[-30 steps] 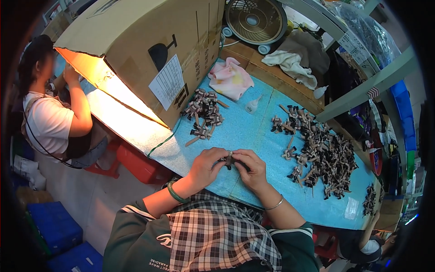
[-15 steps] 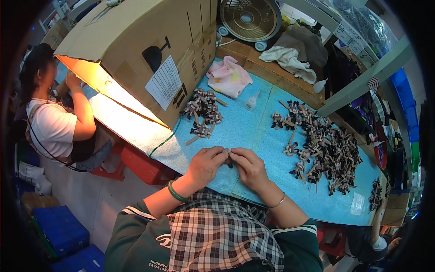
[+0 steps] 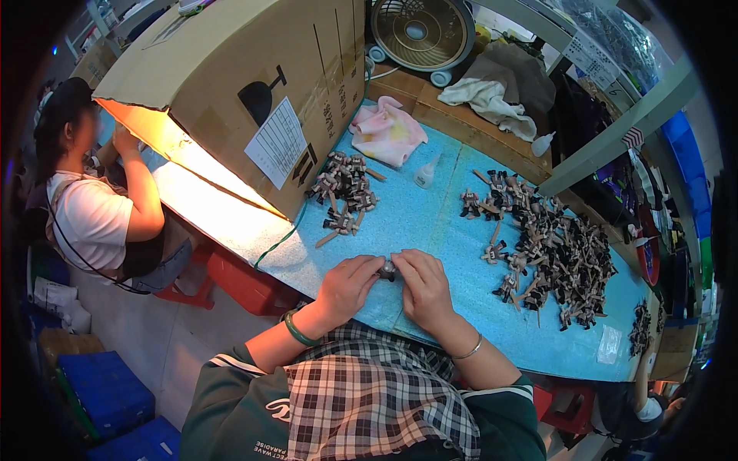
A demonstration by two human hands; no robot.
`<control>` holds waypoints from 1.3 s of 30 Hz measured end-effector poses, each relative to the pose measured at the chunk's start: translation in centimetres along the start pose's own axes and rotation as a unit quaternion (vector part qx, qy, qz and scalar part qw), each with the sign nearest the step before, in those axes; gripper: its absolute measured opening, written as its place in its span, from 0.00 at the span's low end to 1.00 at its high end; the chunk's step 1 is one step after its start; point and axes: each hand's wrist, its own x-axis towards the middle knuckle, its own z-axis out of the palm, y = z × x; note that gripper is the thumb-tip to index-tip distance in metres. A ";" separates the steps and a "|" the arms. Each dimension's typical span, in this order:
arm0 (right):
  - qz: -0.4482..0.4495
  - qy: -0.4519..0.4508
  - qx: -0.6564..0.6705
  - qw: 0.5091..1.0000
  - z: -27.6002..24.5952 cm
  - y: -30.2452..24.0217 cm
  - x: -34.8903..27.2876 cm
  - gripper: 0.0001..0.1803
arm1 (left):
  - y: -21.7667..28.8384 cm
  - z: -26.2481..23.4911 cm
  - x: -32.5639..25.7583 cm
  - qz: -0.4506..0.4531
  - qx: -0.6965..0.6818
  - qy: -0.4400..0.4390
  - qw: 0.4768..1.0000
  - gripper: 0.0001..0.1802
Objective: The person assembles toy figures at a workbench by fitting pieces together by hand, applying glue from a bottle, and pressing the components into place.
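Left grip (image 3: pixel 350 290) and right grip (image 3: pixel 424 290) pinching small dark piece (image 3: pixel 388 272); cardboard box (image 3: pixel 223 100) lit orange inside.

The fingertips of the left hand (image 3: pixel 346 290) and right hand (image 3: pixel 425 290) partly cover the dark piece (image 3: pixel 389 272), whose details are too small to tell. In the right pile (image 3: pixel 565 261), overlapping parts hide others. The upper edge cuts off the fan (image 3: pixel 424 38) and box (image 3: pixel 254 65); the lower edge crops the apron (image 3: pixel 369 403) and 1 blue bin (image 3: pixel 132 444). The right co-worker (image 3: pixel 649 411) is dim near the rim.
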 end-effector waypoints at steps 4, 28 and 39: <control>-0.044 -0.030 -0.068 0.996 0.3 -0.5 -0.7 0.29 | -0.4 0.2 -0.3 0.049 0.039 0.017 0.998 0.20; 0.000 -0.100 -0.233 0.967 2.1 -1.3 -1.6 0.26 | -0.3 0.6 -0.5 0.070 0.093 -0.008 0.993 0.22; 0.064 -0.053 -0.067 0.994 0.9 -0.6 -1.1 0.27 | -0.5 0.9 -0.8 0.086 0.088 0.029 0.992 0.23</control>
